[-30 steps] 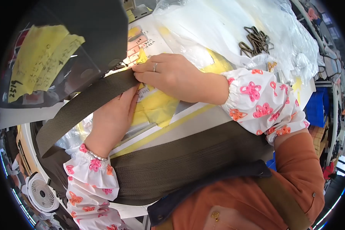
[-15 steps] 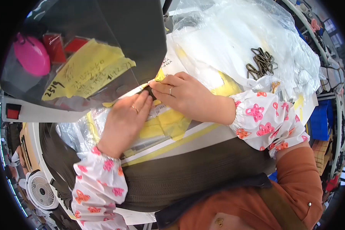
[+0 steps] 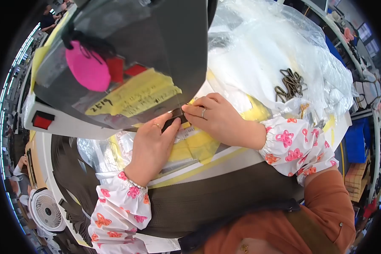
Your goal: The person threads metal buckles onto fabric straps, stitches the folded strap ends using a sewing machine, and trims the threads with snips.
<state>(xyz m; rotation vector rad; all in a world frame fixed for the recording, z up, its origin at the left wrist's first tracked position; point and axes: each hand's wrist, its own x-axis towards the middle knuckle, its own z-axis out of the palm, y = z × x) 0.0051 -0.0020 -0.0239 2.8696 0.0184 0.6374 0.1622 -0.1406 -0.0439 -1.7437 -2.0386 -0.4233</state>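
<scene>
Under the front edge of a grey machine head [image 3: 184, 46], both hands meet at a small dark strip [image 3: 169, 123]. My left hand [image 3: 150, 146] presses its fingers and thumb on the strip from the near left. From the right, my right hand [image 3: 218, 118] pinches the strip's other end; its fingertips are partly tucked beneath the machine. Most of the strip is hidden by my fingers. Below the hands lies a plastic-covered surface with yellow tape [image 3: 199, 146]. A thick bundle of long dark strips [image 3: 224, 182] runs along the table's near edge.
A pile of clear plastic bags [image 3: 275, 46] with dark metal hooks [image 3: 290, 84] lies at the back right. A pink oval tag [image 3: 86, 65] and yellow handwritten tape [image 3: 135, 95] are on the machine. A white fan [image 3: 46, 209] is at left, a blue bin [image 3: 356, 139] at right.
The view has shifted, so the machine shows further right and its red switch now appears fully. Both hands stay together at the dark strip; the left fingers have spread slightly.
</scene>
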